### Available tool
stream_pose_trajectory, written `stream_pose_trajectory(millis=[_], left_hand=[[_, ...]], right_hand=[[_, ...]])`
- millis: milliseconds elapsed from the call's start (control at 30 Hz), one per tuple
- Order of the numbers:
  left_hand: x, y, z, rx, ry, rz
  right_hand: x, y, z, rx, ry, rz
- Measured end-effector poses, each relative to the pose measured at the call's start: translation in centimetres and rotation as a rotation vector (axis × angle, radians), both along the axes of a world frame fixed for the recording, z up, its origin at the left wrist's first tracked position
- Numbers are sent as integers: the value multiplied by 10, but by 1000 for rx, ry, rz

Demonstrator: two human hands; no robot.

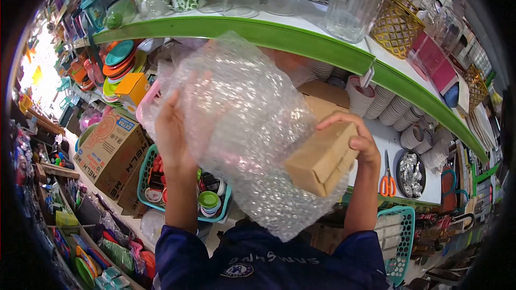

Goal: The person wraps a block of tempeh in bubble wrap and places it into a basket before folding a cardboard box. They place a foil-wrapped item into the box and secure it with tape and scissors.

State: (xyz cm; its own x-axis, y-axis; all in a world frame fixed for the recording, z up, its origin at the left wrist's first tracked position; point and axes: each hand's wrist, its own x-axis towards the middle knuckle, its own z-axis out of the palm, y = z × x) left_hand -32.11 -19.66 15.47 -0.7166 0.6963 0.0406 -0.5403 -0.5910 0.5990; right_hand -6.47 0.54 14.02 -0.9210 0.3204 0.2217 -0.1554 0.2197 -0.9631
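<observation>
A large crumpled sheet of clear bubble wrap (242, 102) hangs in front of my chest and covers the middle of the view. On the right, my right hand (357, 137) is closed around a small brown cardboard box (322, 158), which lies against the wrap's right side. At the left edge of the wrap is my left hand (174, 129), raised, with its fingers partly behind the plastic; the wrap is held there.
A green-edged shelf (236, 28) with glass jars crosses above. Orange scissors (387, 182) and a dark bowl of foil (411, 174) lie right. A teal basket (228, 204) and a printed carton (107, 153) stand left. Stacked cups (381, 102) fill the lower shelf.
</observation>
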Motion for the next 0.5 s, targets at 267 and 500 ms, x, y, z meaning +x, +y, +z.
stream_pose_trajectory(millis=[267,500], left_hand=[[109,49,-52,314,-283,-592],[205,109,-83,-21,276,-691]], right_hand=[[122,7,-38,-43,-149,-304],[216,-1,-67,-57,-122,-662]])
